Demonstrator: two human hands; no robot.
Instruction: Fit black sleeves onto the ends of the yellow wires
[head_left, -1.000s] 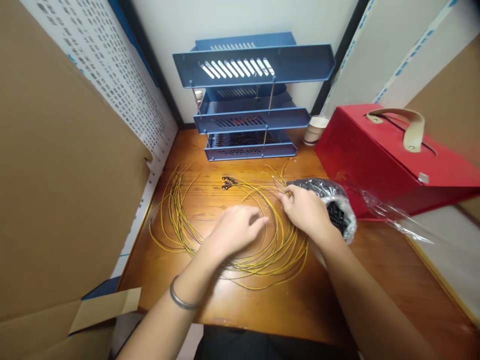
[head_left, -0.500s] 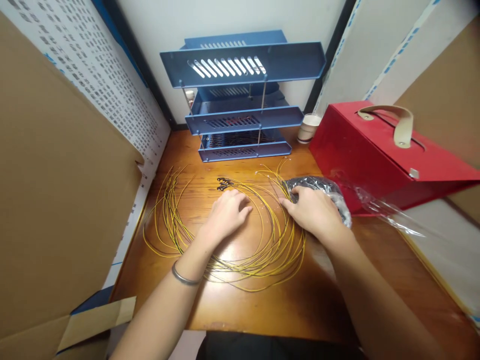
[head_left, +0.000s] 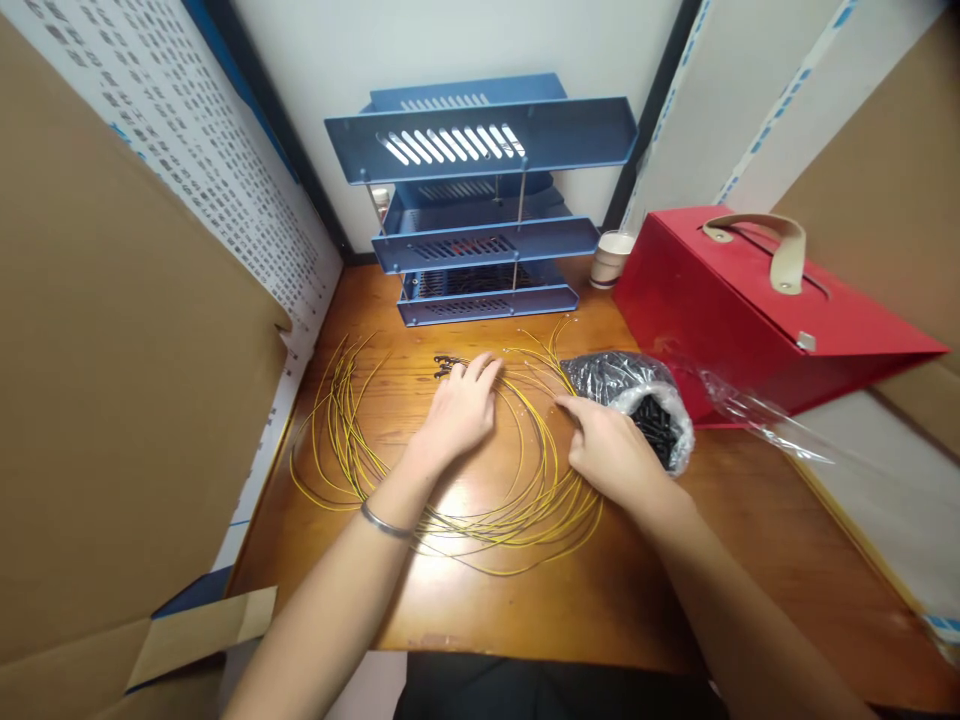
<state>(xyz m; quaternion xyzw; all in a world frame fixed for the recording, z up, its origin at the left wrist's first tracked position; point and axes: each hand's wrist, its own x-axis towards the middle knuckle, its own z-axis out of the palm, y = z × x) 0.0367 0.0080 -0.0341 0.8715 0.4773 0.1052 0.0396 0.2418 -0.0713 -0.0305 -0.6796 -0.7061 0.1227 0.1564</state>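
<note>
Yellow and black wires (head_left: 551, 465) lie in a loose, wide loop on the wooden table. Their small black end pieces (head_left: 444, 366) are gathered near the middle, just beyond my left hand (head_left: 463, 402). That hand rests over the wires with its fingers stretched and apart. My right hand (head_left: 611, 450) is at the right side of the loop, index finger extended towards the wires and the other fingers partly hidden underneath. Beside it lies a clear plastic bag (head_left: 619, 375) filled with small black parts (head_left: 656, 425), its mouth facing me.
A blue three-tier tray rack (head_left: 480, 240) stands at the back. Right of it are a paper cup (head_left: 611, 260) and a red box (head_left: 697, 320) with a beige handle. Cardboard (head_left: 135, 350) walls the left side. A strip of clear plastic (head_left: 757, 420) lies by the box.
My right hand has moved off the plastic bag towards me, uncovering its mouth and the black parts. My left hand has shifted slightly forward, its fingers now over the wires by the black ends.
</note>
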